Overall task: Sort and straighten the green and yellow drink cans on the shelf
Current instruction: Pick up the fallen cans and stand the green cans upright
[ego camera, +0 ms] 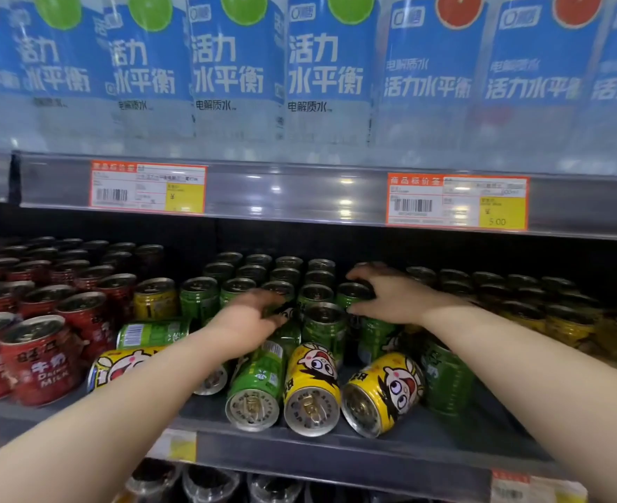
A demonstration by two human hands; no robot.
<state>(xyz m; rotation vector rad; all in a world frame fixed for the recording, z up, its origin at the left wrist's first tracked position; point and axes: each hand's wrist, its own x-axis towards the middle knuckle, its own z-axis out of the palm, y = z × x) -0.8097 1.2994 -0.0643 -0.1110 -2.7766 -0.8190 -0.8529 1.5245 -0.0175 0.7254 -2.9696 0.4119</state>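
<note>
Head view, left to right: red milk cans (pixel 38 357) stand upright in a block at the far left, not part of the job. Just beside them is one upright yellow can (pixel 154 297), a stray in the green rows. Below it a sideways green can (pixel 151 334) lies with its long axis left-right, and a fallen yellow can (pixel 118 364) is half hidden under the left forearm. The left grip (pixel 249 321) is motion-blurred with fingers curled toward the upright green rows (pixel 241 281); cannot tell whether it holds anything. In front of and below both hands, near the shelf (pixel 336 455) edge, three cans lie toppled with long axes front-to-back and tops toward the camera: toppled green can (pixel 258 386), middle yellow can (pixel 312 386) and right yellow can (pixel 383 393), all touching or nearly so. The left grip is nearer the green one, the right nearer the right yellow one. The right grip (pixel 390 295) is closed over the top of a rear green can (pixel 354 295), thumb in front and fingers behind. Further right is another green can (pixel 444 379), tilt unclear, then the yellow rows (pixel 564 321), likely home for the yellow strays. Judgement: either hand must pull back and drop to reach the toppled three, and the upright front green can (pixel 325 324) stands directly in that path.
</note>
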